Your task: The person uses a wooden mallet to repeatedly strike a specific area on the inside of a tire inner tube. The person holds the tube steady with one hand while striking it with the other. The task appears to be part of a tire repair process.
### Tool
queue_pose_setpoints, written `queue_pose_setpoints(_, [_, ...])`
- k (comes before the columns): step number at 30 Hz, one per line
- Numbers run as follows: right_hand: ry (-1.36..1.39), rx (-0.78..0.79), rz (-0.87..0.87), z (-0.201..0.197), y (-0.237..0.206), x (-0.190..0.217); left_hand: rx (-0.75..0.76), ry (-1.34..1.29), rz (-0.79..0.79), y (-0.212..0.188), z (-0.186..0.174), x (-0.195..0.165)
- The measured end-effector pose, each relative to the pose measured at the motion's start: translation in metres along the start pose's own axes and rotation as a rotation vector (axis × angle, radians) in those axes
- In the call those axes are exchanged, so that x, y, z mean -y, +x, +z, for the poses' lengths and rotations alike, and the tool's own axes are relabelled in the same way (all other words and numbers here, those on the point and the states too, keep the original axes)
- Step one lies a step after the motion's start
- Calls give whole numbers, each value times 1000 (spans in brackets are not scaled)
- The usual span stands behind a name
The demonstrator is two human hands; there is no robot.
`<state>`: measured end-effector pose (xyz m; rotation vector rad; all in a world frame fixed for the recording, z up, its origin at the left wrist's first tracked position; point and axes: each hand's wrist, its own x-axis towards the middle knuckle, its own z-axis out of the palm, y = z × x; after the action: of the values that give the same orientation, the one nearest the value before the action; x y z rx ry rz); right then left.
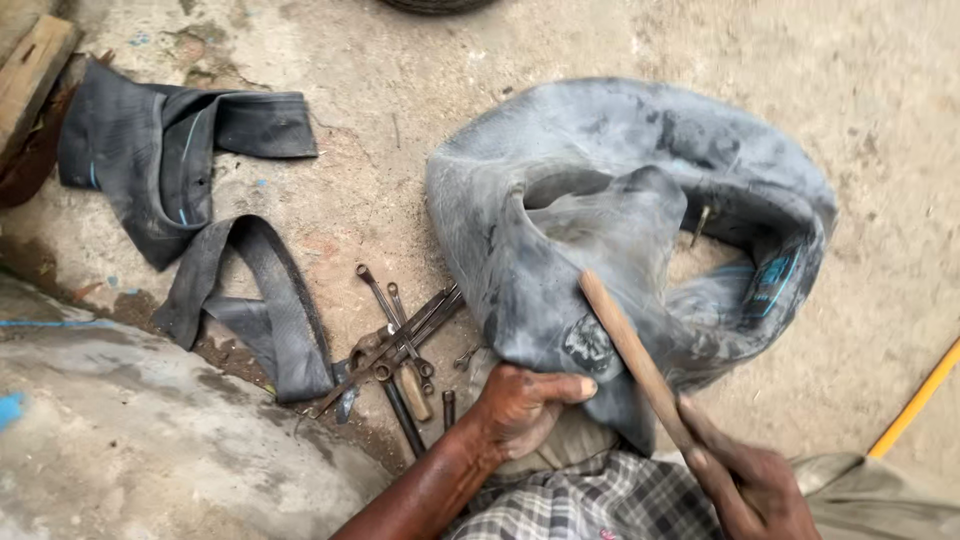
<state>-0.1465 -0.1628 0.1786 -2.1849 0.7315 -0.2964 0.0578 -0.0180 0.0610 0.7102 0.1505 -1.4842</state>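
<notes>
Hands first: the left hand [525,405] is curled down on the near fold of the tube [620,240], fingers bent and thumb stretched flat, pinning the rubber over the knee. The right hand [755,485] is clenched round the lower end of a wooden stick [635,355], whose upper end lies on the tube beside a round rough spot [590,342] (a patch or a scuffed area, hard to tell which). My read: the work sits midway, with the tube out, limp and spread on the ground, that spot being worked on, and refitting not yet begun. Outward to the left, a bundle of spanners [405,340] lies on the concrete, then cut rubber strips [200,190]. A yellow pipe [920,395] crosses the right edge.
</notes>
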Motion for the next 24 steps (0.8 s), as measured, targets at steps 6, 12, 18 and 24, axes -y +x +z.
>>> queue_pose_setpoints(6, [-362, 367, 226, 35, 104, 9, 36, 259, 112, -11, 12, -22])
queue_pose_setpoints(12, [43, 3, 292, -6, 44, 12, -21, 40, 269, -42, 28, -30])
queue_pose_setpoints(18, [-123, 198, 4, 12, 43, 1, -129, -11, 286, -35, 40, -34])
queue_pose_setpoints(24, [-190, 213, -114, 26, 120, 19, -69, -14, 383, -49, 60, -52])
